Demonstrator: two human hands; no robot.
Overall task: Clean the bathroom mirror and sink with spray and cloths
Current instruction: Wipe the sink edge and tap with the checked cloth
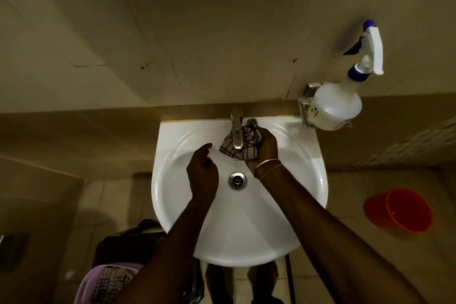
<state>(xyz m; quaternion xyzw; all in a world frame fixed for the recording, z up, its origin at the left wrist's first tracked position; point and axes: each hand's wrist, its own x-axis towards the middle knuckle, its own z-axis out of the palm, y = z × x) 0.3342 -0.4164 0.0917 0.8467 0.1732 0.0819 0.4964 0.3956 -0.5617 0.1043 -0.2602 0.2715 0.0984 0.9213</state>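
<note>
**Checked cloth bunched at the tap, both hands over the sink**

The right hand (pixel 265 149) is gripping a checked cloth (pixel 249 147), its fingers curling round the bunched fabric and pressing it against the tap (pixel 237 128) at the sink's 12 o'clock edge. The cloth is wrapping the right side of the spout and hanging into the bowl just below it. Two thin bangles (pixel 267 165) are sitting on that wrist.

The left hand (pixel 202 173) is hovering over the bowl at about 10 o'clock from the drain (pixel 237 181), fingers loosely curled and holding nothing, the forefinger reaching toward the cloth without touching it.

The white sink (pixel 308 180) is taking up the middle of the view. A spray bottle (pixel 336 105) is standing in a metal holder (pixel 305 103) on the wall at 2 o'clock from the sink, just beside its corner. A red bucket (pixel 404 210) is sitting on the floor at 3 o'clock, well apart. A purple cloth (pixel 106 281) is showing at 7 o'clock, near the left arm.
</note>
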